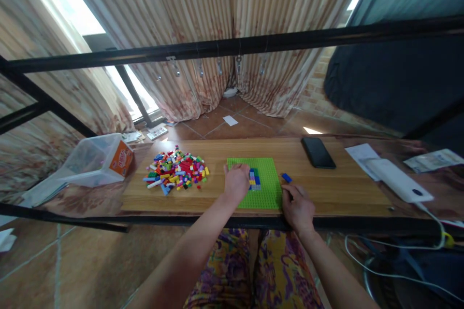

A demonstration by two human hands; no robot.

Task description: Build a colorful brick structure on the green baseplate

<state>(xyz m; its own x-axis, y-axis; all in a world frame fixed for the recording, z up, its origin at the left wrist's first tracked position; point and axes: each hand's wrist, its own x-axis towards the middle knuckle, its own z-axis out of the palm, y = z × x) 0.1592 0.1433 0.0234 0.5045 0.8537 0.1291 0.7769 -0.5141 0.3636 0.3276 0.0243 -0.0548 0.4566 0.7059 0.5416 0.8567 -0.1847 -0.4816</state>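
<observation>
Loose bricks are heaped left of the curled left hand; whether anything's pinched can't be told. Bricks are apparently being set on the green baseplate below it, so careful alignment's probably needed. Right hand's half-curled, hold unclear, blue brick just beyond.

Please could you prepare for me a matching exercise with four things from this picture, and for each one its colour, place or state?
Column one
1. Studded baseplate
2. Smartphone
3. Plastic box
4. Lone brick

Column two
A. See-through, with an orange label on one end
B. Blue, lying just beyond the fingers of the right hand
C. Light green, with a patch of bricks on it
D. Black, lying flat on the wooden board

Right pairs: 1-C, 2-D, 3-A, 4-B
</observation>
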